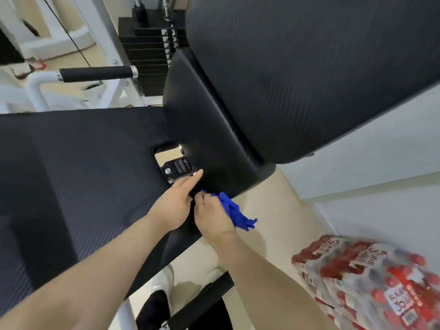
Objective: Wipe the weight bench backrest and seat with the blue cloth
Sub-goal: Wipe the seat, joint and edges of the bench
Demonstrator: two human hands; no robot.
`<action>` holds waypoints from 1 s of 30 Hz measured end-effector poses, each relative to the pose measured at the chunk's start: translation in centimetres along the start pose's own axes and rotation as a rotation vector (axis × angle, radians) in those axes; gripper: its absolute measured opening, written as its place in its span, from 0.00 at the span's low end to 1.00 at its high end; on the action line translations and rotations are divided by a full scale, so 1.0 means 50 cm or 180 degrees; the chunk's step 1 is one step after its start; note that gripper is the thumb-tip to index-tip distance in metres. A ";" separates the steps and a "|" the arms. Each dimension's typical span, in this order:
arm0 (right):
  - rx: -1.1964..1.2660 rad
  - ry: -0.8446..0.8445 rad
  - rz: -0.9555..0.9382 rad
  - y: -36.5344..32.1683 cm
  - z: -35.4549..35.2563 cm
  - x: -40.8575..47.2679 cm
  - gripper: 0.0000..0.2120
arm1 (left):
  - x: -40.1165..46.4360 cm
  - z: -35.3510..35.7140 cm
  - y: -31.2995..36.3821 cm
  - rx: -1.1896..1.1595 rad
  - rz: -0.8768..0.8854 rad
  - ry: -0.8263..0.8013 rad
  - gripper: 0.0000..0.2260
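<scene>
The black textured seat pad (78, 167) fills the left and middle of the head view. The black backrest (297, 67) rises at the upper right, with a smooth black lower section (209, 129) below it. My right hand (212, 215) grips the bunched blue cloth (234, 213) at the gap where seat and backrest meet. My left hand (176, 203) rests beside it on the seat's edge, its index finger straight and pointing at the lower backrest section. Most of the cloth hangs out to the right of my fist.
A black weight stack (147, 58) and a white frame with a black foam handle (95, 73) stand behind the seat. A shrink-wrapped pack of red-capped bottles (371, 284) lies on the beige floor at lower right. My shoes (162, 282) show below the bench.
</scene>
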State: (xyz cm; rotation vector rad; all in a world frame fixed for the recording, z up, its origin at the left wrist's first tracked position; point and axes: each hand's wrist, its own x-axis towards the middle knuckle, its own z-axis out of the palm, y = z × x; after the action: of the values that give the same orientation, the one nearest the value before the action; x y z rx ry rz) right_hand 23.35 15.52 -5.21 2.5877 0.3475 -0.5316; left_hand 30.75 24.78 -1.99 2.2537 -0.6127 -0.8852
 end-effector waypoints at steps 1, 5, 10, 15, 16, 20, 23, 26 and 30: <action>0.0105 0.0018 0.0022 -0.004 0.005 0.000 0.22 | -0.002 -0.005 0.000 0.0065 0.0035 -0.0050 0.28; 0.0819 -0.0268 0.0166 0.019 0.006 -0.054 0.23 | -0.013 -0.018 0.016 0.0197 -0.0036 -0.0199 0.29; 0.2278 -0.0607 0.1260 0.070 0.016 -0.175 0.20 | -0.010 -0.032 0.067 0.0094 -0.0135 -0.0269 0.30; 0.1974 0.0309 0.0708 0.067 -0.109 -0.140 0.21 | 0.001 -0.043 0.076 -0.0017 -0.0158 -0.0267 0.28; 0.1710 0.0462 0.0735 0.079 -0.136 -0.122 0.20 | 0.001 -0.048 0.075 -0.0011 -0.0133 -0.0140 0.27; 0.1058 0.1221 0.1544 0.167 -0.182 -0.097 0.06 | -0.008 -0.067 0.081 -0.0405 -0.0161 0.0291 0.24; 0.0808 0.1131 0.1830 0.168 -0.161 -0.102 0.20 | -0.009 -0.069 0.076 -0.0508 -0.0199 0.0302 0.24; 0.0726 0.0655 0.1366 0.132 -0.164 -0.082 0.18 | -0.010 -0.069 0.071 -0.0447 -0.0077 0.0221 0.26; 0.0726 0.0388 0.0958 0.146 -0.175 -0.064 0.06 | -0.017 -0.083 0.075 -0.0174 0.0209 0.0193 0.28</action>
State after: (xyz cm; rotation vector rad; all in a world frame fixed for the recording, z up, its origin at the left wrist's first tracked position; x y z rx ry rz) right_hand 25.57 13.11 6.16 2.8293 -0.0704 -0.3222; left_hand 32.51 24.29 3.39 2.1906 -0.6240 -0.7892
